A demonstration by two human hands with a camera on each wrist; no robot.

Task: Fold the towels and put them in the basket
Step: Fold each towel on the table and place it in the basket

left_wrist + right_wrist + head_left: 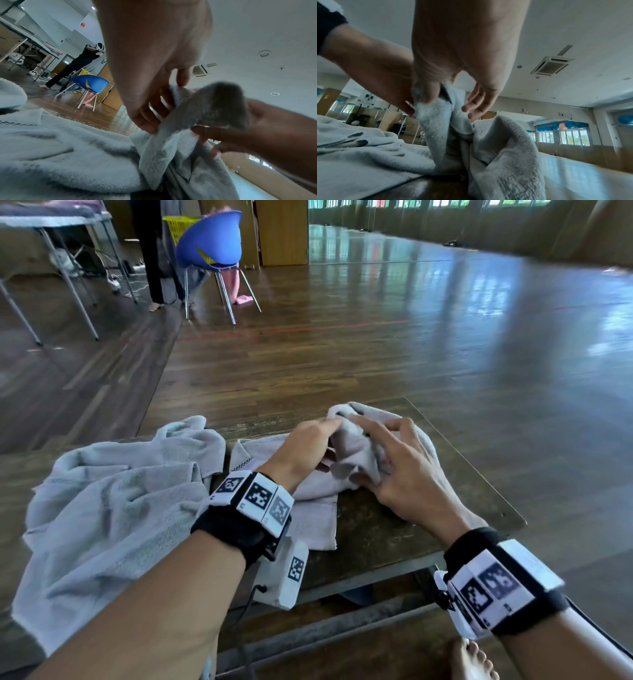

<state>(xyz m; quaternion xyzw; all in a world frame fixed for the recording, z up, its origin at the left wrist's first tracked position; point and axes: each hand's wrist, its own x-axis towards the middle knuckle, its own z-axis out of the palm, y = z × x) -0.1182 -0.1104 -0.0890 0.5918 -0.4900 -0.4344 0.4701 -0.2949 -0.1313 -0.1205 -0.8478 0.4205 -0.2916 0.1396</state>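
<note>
Two pale grey towels lie on a small dark wooden table [394, 532]. One towel [113, 501] sits crumpled at the left and hangs over the edge. The other towel [354, 455] is bunched up at the table's middle, with part of it flat near the front edge. My left hand [315, 440] pinches a raised fold of this towel [202, 112] between thumb and fingers. My right hand [394, 460] holds the same fold [435, 119] from the other side, thumb pressed into it, the outer fingers [476, 106] loosely spread. Both hands meet over the bunch.
Wooden floor surrounds the table. Far back left stands a blue chair [209, 241] with a pink cloth hanging from it and a yellow basket [178, 225] behind it. Another person's legs [152, 251] and folding tables [58, 220] are beside it. My bare foot [472, 659] is under the table edge.
</note>
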